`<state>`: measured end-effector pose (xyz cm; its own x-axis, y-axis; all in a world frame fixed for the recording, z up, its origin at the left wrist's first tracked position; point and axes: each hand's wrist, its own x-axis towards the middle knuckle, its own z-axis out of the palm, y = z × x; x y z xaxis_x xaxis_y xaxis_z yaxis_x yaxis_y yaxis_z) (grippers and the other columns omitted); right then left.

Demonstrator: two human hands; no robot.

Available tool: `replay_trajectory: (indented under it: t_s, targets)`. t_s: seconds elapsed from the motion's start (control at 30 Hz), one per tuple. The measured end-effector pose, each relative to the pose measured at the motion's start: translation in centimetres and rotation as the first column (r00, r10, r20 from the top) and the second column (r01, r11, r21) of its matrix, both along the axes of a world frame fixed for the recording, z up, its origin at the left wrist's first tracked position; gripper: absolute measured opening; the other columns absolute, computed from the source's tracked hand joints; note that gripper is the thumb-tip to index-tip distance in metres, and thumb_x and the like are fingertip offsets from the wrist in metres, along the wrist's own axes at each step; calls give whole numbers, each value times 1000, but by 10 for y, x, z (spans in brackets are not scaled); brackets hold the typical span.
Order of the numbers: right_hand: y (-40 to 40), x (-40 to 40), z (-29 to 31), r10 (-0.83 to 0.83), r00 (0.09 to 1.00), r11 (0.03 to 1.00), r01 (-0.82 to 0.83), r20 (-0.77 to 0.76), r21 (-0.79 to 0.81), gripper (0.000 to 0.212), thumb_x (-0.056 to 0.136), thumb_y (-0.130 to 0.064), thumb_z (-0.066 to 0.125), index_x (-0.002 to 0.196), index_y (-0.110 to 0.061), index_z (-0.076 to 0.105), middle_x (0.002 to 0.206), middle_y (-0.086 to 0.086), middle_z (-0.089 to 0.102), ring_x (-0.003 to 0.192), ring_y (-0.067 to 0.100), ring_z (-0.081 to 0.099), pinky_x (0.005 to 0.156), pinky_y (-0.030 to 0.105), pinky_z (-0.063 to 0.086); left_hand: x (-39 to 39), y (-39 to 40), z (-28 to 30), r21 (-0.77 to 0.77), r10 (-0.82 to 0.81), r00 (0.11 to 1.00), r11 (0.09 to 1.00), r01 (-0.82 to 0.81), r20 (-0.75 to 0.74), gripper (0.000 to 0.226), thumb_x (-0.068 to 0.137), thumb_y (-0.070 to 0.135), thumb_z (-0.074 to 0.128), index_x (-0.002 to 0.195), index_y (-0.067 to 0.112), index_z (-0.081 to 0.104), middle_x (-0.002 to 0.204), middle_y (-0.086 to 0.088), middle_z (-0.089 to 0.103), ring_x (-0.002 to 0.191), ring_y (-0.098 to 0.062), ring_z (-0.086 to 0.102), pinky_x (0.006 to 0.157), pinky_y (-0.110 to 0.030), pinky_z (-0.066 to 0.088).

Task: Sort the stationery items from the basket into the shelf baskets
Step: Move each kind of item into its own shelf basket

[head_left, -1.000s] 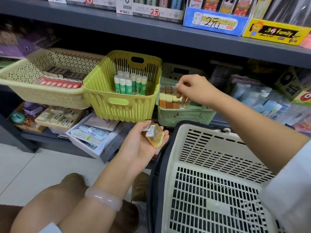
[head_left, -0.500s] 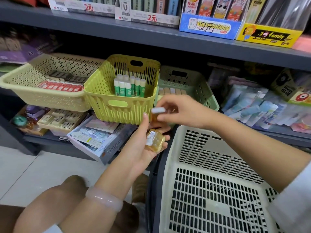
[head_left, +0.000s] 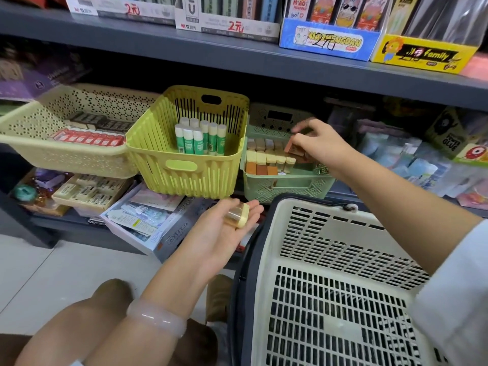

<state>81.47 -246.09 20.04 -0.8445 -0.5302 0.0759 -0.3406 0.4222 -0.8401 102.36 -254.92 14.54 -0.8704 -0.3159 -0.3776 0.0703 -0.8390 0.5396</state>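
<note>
Head view: right hand (head_left: pixel 320 143) grip pinches brown bottle (head_left: pixel 296 152) over green basket (head_left: pixel 285 184); left hand (head_left: pixel 224 228) lies flat under amber bottle (head_left: pixel 237 215)

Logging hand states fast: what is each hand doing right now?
Left hand: open, palm up, a small yellow bottle resting on it.
Right hand: fingers pinch a small brown bottle over the green basket.

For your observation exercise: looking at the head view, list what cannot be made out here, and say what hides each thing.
- Floor of the green basket under the right hand: hidden by the hand and the brown bottle it pinches.
- Label on the amber bottle lying in the left hand: too small to read.
- Glue stick print: too small.
- Big basket: cut off by the bottom edge.
</note>
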Motion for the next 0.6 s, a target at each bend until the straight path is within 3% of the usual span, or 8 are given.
replay_trajectory:
  t_s: [0.07,0.13,0.2,0.27,0.4,0.53,0.6]
  targets:
    - [-2,-7,-4,14,993,996,-4,-116,85,14,84,-19,55,92,-25,65,71,-9,58,54,7,51,68,14,45,-1,-2,-5,-51,-28,1000,998,27,-11,22,98,20,39,102,1,49,98,-24,69,87,-27,70,73,-31,58]
    - [-4,-11,-5,-9,980,983,44,-197,176,3,83,-21,58,82,-22,61,76,-5,62,63,11,55,82,23,43,-2,-4,-8,-124,-55,998,991,59,33,31,99,31,35,105,4,49,96,-19,71,68,-19,69,57,-23,56]
    - [-4,-13,-5,-14,963,946,101,-271,309,18,81,-25,62,70,-22,48,75,-1,58,68,15,53,66,24,41,-3,-5,-10,-165,-52,995,984,66,88,28,99,32,35,102,8,49,95,-17,71,52,-11,54,44,-18,45]
    - [-4,-14,-6,29,943,871,138,-331,471,27,80,-28,64,66,-22,42,75,1,55,71,20,51,60,25,38,-4,-6,-12,-201,-28,991,978,54,129,23,98,29,39,98,9,51,90,-14,70,48,-8,45,39,-16,36]
    - [-9,-9,-13,165,958,733,39,-233,680,25,82,-30,63,64,-18,50,87,7,60,80,23,54,67,27,39,-4,-6,-17,-272,-7,994,962,37,113,16,94,17,47,91,9,60,75,-4,63,54,-7,53,41,-16,38]
    - [-9,-6,-16,261,958,734,-116,-121,669,23,87,-29,58,83,-8,65,102,6,65,94,21,57,76,26,42,-3,-6,-18,-286,-4,999,958,13,32,12,89,11,52,87,10,64,70,-1,70,61,-6,65,52,-18,50]
    - [-6,-7,-13,258,956,739,-102,-140,666,26,90,-24,53,89,-2,67,100,10,67,82,18,56,71,26,43,-3,-7,-17,-250,16,1000,968,-15,3,7,83,9,57,86,10,64,74,-1,72,67,-8,68,57,-20,53]
